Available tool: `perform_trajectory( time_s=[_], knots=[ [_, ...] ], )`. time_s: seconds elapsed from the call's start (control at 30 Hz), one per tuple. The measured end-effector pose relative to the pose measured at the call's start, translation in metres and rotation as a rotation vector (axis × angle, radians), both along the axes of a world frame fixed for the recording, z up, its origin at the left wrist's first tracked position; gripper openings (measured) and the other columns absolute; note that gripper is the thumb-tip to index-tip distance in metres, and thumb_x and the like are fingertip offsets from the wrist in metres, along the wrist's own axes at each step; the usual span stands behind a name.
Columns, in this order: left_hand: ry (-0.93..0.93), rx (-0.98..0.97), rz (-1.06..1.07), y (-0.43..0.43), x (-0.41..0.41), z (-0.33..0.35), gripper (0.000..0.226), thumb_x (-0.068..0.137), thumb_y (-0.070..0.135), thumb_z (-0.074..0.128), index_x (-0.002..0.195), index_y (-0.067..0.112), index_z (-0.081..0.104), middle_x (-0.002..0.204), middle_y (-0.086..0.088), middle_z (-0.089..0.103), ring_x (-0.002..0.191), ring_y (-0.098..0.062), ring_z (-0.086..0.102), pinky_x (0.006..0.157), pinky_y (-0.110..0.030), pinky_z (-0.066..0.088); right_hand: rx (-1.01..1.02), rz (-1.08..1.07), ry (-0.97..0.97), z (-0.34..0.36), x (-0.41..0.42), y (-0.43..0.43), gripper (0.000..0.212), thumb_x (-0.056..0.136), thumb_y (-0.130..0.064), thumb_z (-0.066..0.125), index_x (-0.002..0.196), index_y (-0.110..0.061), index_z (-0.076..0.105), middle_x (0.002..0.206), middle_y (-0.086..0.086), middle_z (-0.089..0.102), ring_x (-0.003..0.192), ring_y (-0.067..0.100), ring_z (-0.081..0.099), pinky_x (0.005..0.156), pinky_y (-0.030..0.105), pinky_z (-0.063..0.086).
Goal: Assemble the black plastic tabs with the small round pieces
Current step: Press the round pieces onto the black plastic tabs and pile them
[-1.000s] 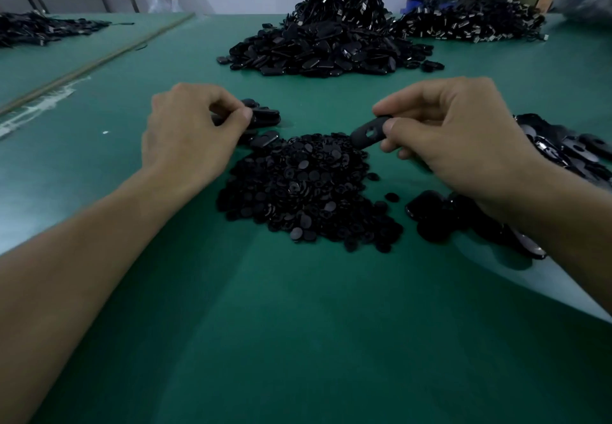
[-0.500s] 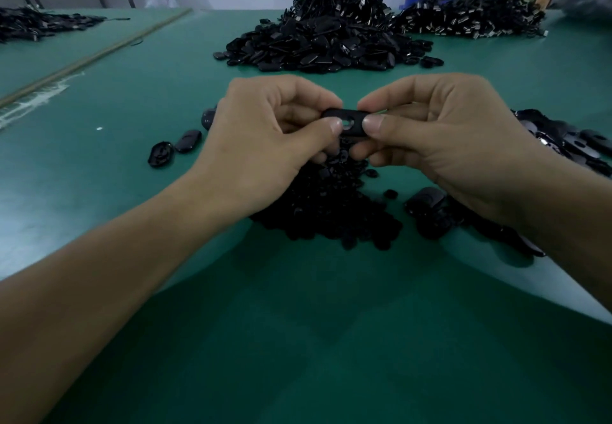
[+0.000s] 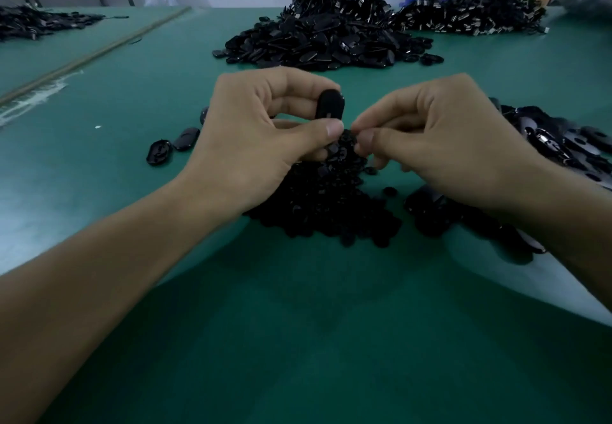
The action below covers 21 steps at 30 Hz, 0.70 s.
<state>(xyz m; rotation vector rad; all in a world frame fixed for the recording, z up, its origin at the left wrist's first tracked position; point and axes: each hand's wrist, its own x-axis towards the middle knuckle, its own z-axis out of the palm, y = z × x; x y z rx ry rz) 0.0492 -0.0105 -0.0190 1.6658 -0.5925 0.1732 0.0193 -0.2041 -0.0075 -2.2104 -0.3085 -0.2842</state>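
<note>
Here, a black plastic tab (image 3: 331,105) is pinched by the left hand (image 3: 251,138); the right hand (image 3: 447,148) has its grip closed, contents unclear; anything fumbled would be lost among the small round pieces (image 3: 324,205).

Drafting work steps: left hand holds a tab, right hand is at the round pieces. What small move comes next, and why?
Probably bring one round piece up to the black tab: the left hand pinches it upright, and the right hand pinches at the pile of round pieces.

Green table (image 3: 99,191), heaps of black tabs (image 3: 318,42), round pieces (image 3: 324,208)
</note>
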Motion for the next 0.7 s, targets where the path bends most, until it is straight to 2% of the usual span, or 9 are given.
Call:
perform_trajectory(
  time_s=[0.13, 0.33, 0.4, 0.5, 0.57, 0.7],
  knots=[
    [0.038, 0.014, -0.002, 0.0006, 0.0015, 0.0009, 0.025, 0.081, 0.004, 0.08, 0.098, 0.022, 0.072, 0.08, 0.001, 0.078, 0.07, -0.014, 0.074, 0.062, -0.023, 0.059, -0.286, -0.09, -0.005, -0.0032, 0.0012, -0.0077, 0.01, 0.085, -0.024, 0.076, 0.079, -0.031, 0.072, 0.068, -0.013, 0.068, 0.065, -0.013, 0.06, 0.06, -0.001, 0.04],
    [0.087, 0.046, -0.03, 0.0026, 0.0041, -0.0001, 0.035, 0.075, -0.001, 0.082, 0.102, 0.019, 0.071, 0.085, 0.002, 0.079, 0.074, -0.01, 0.075, 0.068, -0.018, 0.057, -0.425, -0.091, 0.07, -0.0053, 0.003, -0.008, 0.01, 0.087, -0.028, 0.074, 0.078, -0.029, 0.073, 0.068, -0.018, 0.063, 0.064, -0.023, 0.053, 0.058, -0.005, 0.035],
    [0.082, 0.06, -0.03, 0.0038, 0.0047, 0.0004, 0.036, 0.076, -0.003, 0.081, 0.101, 0.021, 0.072, 0.086, 0.004, 0.079, 0.078, -0.009, 0.075, 0.07, -0.017, 0.057, -0.436, -0.102, 0.07, -0.0071, 0.0041, -0.0079, 0.012, 0.09, -0.027, 0.072, 0.078, -0.029, 0.071, 0.069, -0.016, 0.062, 0.064, -0.018, 0.055, 0.057, -0.004, 0.036],
    [0.06, 0.096, -0.03, 0.0034, 0.0028, 0.0006, 0.037, 0.078, -0.004, 0.08, 0.098, 0.026, 0.073, 0.085, 0.008, 0.079, 0.077, -0.005, 0.074, 0.07, -0.019, 0.058, -0.491, -0.117, 0.057, -0.009, 0.0047, -0.0063, 0.012, 0.096, -0.029, 0.064, 0.086, -0.026, 0.07, 0.073, -0.01, 0.064, 0.067, 0.0, 0.059, 0.054, 0.007, 0.039],
    [0.037, 0.106, -0.015, 0.0028, 0.0014, 0.0011, 0.036, 0.077, -0.003, 0.081, 0.096, 0.027, 0.074, 0.082, 0.01, 0.078, 0.075, -0.003, 0.073, 0.07, -0.018, 0.058, -0.52, -0.123, 0.044, -0.0089, 0.0043, -0.0061, 0.016, 0.099, -0.029, 0.058, 0.091, -0.022, 0.069, 0.079, -0.004, 0.066, 0.072, 0.008, 0.06, 0.058, 0.012, 0.042],
    [0.003, 0.09, 0.041, 0.0042, 0.0016, 0.0042, 0.035, 0.077, -0.002, 0.082, 0.095, 0.026, 0.074, 0.079, 0.012, 0.077, 0.073, -0.007, 0.074, 0.069, -0.02, 0.059, -0.451, -0.144, -0.014, -0.0045, 0.0003, -0.0062, 0.015, 0.101, -0.026, 0.053, 0.091, -0.02, 0.063, 0.083, -0.011, 0.063, 0.079, 0.002, 0.057, 0.064, 0.011, 0.042]
  ],
)
